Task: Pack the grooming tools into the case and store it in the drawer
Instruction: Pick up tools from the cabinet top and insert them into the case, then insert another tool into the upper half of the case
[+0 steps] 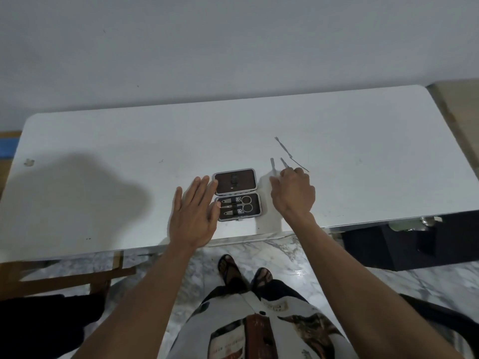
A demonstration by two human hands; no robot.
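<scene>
The small grooming case (255, 177) lies open on the white table (103, 151). Its brown-lined lid is the far half. In the near half, scissors (246, 203) and two nail clippers (228, 200) sit under a strap. My left hand (193, 216) lies flat with straight fingers against the case's left edge. My right hand (293, 193) is just right of the case, its fingers bent down over two thin metal tools (272, 165) whose ends stick out beyond the fingertips. The fingertips are hidden, so a grip cannot be made out. Two more slim tools (283, 146) lie farther back.
The table's near edge runs just below my wrists. A wooden chair (64, 275) stands under the table at the left and a black box (404, 244) at the right. My feet stand on marble floor.
</scene>
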